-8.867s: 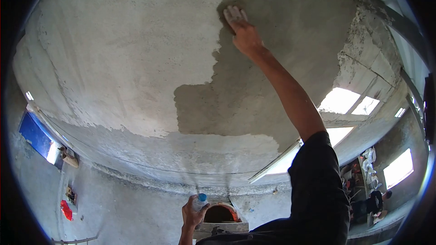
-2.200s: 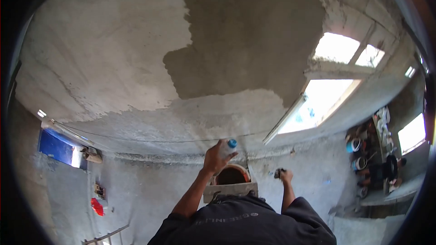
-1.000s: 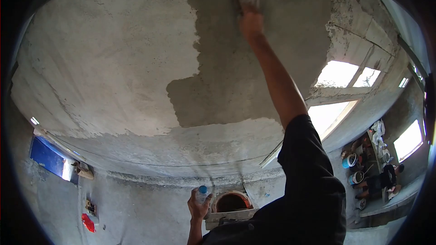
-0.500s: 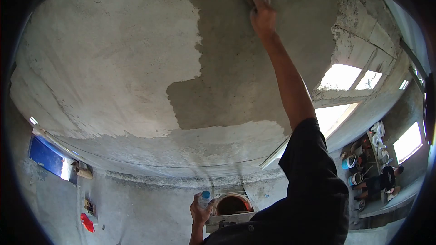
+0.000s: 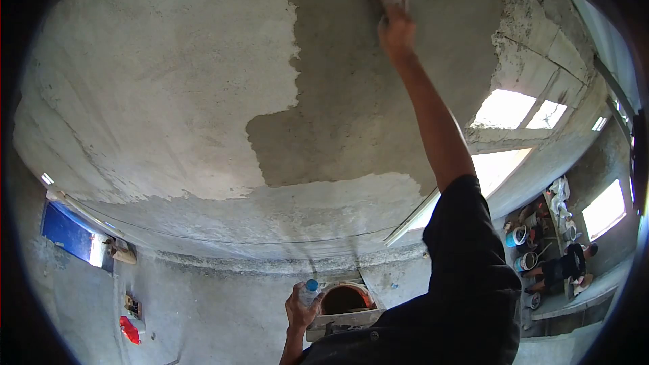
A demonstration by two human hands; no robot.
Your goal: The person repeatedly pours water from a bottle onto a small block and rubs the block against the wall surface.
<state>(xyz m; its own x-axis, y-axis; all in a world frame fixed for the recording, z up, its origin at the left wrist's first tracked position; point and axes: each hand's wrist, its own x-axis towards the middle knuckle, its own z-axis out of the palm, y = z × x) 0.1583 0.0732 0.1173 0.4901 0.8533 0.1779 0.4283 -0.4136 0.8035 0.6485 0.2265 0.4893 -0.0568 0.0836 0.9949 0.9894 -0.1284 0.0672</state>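
Observation:
My right hand (image 5: 395, 15) is raised high against the wall, arm stretched out, on the dark damp plaster (image 5: 345, 94). Its fingers curl round a dark piece pressed to the surface; motion blur hides what kind it is. Low in the view, my left hand (image 5: 297, 311) grips a clear plastic bottle (image 5: 307, 296) with a blue cap, held upright near my body. Paler, drier plaster (image 5: 169, 81) borders the damp patch on the left and below, along a ragged edge.
A bucket (image 5: 346, 299) with an orange rim stands below, beside the bottle. Bright window openings (image 5: 503, 109) lie to the right. Farther right, another person (image 5: 566, 267) is near several buckets (image 5: 517, 237). A red item (image 5: 130, 330) lies on the floor at left, below a blue panel (image 5: 67, 231).
My right hand has shifted slightly right and down across the damp plaster. My left hand still holds the bottle, which sits slightly further right and higher in view.

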